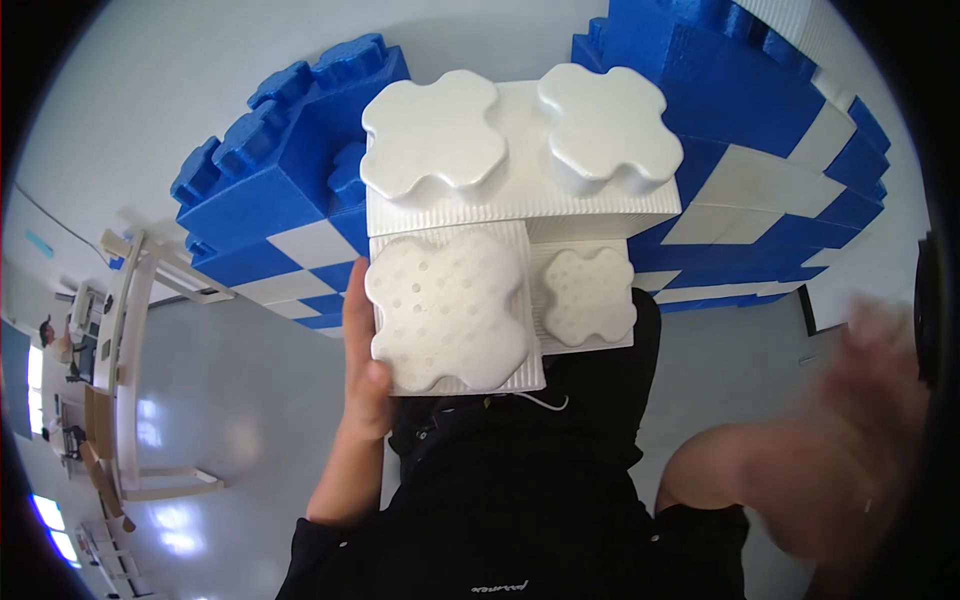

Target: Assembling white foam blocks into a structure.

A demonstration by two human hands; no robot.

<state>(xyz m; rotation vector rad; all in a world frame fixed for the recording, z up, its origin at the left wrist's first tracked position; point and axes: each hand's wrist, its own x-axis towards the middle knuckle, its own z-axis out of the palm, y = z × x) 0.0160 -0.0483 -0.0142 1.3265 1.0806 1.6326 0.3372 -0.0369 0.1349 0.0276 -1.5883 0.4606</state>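
In front of me is a white foam building block [450, 310] with one large cross-shaped stud, its face dotted with small dimples. My left hand [366, 350] grips its left side, the thumb on the near edge and the fingers up along the side. Directly beyond it lies a longer white block [520, 150] with two smooth studs and ribbed edges. Right of the held block, lower down, another white block [590, 295] shows one dimpled stud. Whether these white blocks are joined cannot be made out. My right hand [868, 375] is raised at the far right, apart from the blocks and smeared by motion.
Stacked blue and white blocks form walls at the left [290, 170] and the right [730, 180]. A white table frame [130, 340] stands on the grey floor at far left. Other people, one a seated person [60, 345], are in the background there.
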